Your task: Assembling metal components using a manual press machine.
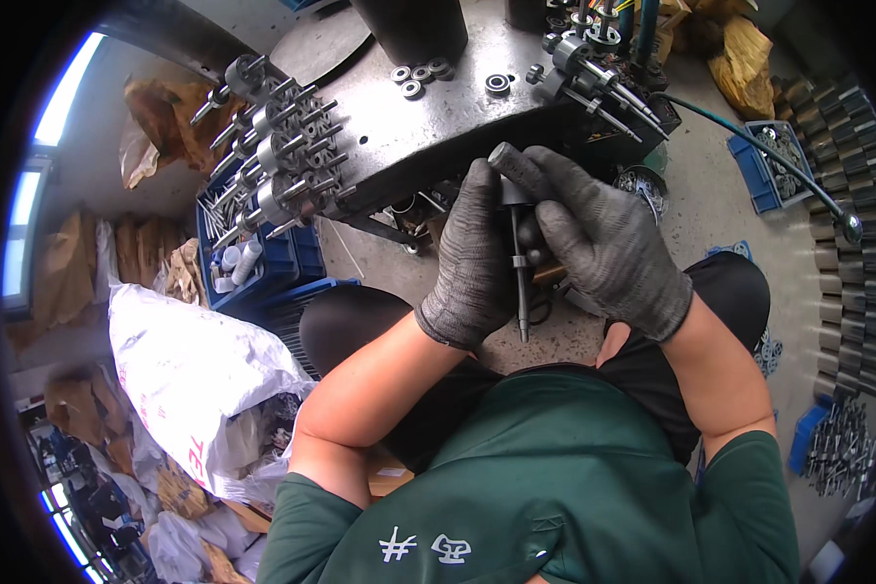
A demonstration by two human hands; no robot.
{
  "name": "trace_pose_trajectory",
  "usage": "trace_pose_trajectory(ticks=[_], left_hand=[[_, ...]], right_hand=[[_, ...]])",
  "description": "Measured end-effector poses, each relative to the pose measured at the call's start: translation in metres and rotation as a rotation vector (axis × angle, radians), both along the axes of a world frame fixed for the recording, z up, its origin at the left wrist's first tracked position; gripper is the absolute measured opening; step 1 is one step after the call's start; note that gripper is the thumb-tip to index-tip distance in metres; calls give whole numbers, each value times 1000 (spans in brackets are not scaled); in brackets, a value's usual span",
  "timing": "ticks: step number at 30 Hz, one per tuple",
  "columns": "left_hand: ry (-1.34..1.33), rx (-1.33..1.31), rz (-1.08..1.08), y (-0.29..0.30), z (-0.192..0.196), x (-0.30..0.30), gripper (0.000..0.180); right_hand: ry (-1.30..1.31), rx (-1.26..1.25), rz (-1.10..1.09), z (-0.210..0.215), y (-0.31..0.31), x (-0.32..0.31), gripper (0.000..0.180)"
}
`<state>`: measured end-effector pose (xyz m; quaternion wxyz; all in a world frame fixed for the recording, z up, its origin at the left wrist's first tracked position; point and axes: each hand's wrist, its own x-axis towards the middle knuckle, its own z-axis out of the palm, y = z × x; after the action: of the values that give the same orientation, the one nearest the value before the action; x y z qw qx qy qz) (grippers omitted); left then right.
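Both hands wear grey knitted gloves and meet over my lap, at the near edge of the bench. My left hand is closed round a metal rotor, mostly hidden by the gloves, whose thin stepped shaft points down toward me. Across the rotor's upper end lies a short dark grey metal cylinder, tilted. The fingers of my right hand are bent round that cylinder. I cannot tell whether the cylinder touches the rotor.
On the metal bench lie several small bearings. Rotors with shafts crowd its left end, more rotors its right. Blue bins of parts, a white sack and stacked metal cylinders surround me.
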<state>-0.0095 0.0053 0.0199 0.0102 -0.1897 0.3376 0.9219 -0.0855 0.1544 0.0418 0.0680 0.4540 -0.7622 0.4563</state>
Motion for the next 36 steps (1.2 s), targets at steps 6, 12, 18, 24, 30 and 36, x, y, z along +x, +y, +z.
trace_pose_trajectory(ticks=[6,12,18,24,30,36], left_hand=[[-124,-74,82,8,10,-3,50],[173,134,-7,-7,3,-3,49],[174,308,-131,-2,10,5,54],[203,160,-140,-1,3,8,56],[109,-113,-89,5,11,11,53],[110,-143,-130,1,10,15,57]], right_hand=[[-582,-17,77,-6,-2,3,44],[-1571,-809,601,-3,2,-19,51],[-1171,-450,122,7,7,-20,50],[-911,-311,10,18,-3,-7,67],[-647,-146,-25,10,-6,-9,81],[-869,-158,80,16,-4,-12,74]])
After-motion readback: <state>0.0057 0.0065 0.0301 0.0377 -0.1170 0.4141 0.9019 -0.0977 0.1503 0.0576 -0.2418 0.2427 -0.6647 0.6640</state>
